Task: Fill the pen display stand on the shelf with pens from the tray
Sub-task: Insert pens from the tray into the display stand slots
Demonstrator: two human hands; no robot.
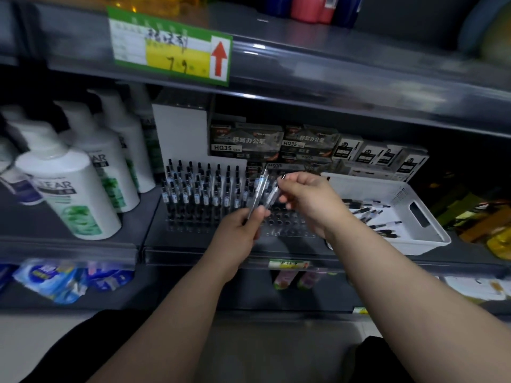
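Filling of a pen display stand (282,223) on a shop shelf (193,254), head view. The left part of the stand carries upright rows of black-capped pens (199,186); its right part shows open sockets. Directly above those open sockets, the left hand (243,225) has its fingers curled around the lower ends of a small bundle of clear pens (261,186), which slant up and to the right. Above the stand's right edge, the right hand (307,197) pinches the upper end of one clear pen (273,192) between thumb and forefinger; the lower end of this pen reaches the left hand's fingers, and whether it is free of the bundle cannot be told. Just right of the stand lies the white tray (398,193), holding loose pens (370,214) lying flat. Behind the stand are stacked pen boxes (246,140). To its left stand white shampoo bottles (74,194). Above it, on the upper shelf edge, hangs a green price label (171,48) with a red arrow.
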